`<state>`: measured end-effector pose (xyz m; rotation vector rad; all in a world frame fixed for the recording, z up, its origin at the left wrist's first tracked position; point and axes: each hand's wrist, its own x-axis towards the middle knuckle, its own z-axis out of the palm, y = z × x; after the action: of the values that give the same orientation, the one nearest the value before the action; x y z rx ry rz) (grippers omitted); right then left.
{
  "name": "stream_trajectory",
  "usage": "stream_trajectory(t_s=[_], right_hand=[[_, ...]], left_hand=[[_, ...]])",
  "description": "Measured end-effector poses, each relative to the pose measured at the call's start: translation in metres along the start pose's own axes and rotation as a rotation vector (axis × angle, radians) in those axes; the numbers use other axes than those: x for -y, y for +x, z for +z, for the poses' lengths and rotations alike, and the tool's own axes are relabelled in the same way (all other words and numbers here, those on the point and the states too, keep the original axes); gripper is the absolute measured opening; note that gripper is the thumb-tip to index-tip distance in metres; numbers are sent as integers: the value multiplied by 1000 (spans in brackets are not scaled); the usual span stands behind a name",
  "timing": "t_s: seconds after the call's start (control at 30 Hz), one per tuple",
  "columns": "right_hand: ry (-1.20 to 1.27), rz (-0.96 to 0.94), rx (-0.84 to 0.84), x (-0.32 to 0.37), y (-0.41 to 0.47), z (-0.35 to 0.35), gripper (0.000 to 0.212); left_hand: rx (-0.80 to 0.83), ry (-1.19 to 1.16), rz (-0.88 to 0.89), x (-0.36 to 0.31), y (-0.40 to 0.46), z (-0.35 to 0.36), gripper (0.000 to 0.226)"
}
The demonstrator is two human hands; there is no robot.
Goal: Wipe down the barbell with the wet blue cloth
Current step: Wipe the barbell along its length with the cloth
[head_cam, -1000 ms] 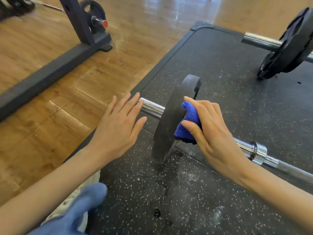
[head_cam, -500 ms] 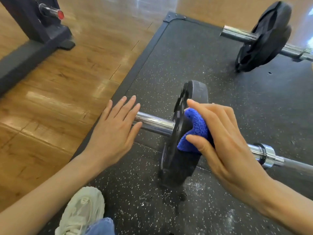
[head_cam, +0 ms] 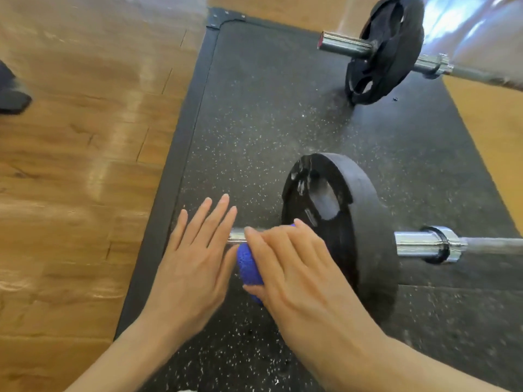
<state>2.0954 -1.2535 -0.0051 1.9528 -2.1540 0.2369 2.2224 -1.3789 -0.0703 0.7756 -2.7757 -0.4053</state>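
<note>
Cloth [head_cam: 248,265] now outboard, under fingers [head_cam: 278,244]

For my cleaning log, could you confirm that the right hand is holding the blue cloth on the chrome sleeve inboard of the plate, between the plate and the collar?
Not quite. The head view shows the right hand holding the blue cloth on the chrome sleeve outboard of the plate, at the bar's free end beside the open left hand. The collar lies on the plate's other side.
</note>
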Motion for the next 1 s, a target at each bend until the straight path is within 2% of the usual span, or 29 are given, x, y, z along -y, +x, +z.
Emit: stream_trajectory(t_s=[0.13, 0.23, 0.33, 0.43, 0.57, 0.77, 0.9, 1.0], right_hand=[[-25, 327, 12, 22, 1, 45, 46], [30, 530, -6, 19, -7, 72, 53], [49, 540, -43, 11, 0, 87, 59], [79, 551, -94, 13, 6, 95, 53], [253, 643, -124, 29, -4, 107, 48], [335, 591, -157, 12, 3, 112, 44], [373, 726, -209, 27, 7, 115, 44], [366, 622, -159, 18, 5, 114, 44]], left_hand=[[0, -92, 6, 3, -8, 10, 57], [17, -140, -3, 0, -15, 18, 57], [38, -158, -1, -5, -20, 28, 58], [36, -180, -7, -10, -22, 38, 60], [31, -241, -42, -17, -27, 46, 62], [18, -218, -24, -16, -24, 50, 64], [15, -272, 7, -13, -26, 55, 64], [-2, -263, 31, -6, -25, 58, 65]])
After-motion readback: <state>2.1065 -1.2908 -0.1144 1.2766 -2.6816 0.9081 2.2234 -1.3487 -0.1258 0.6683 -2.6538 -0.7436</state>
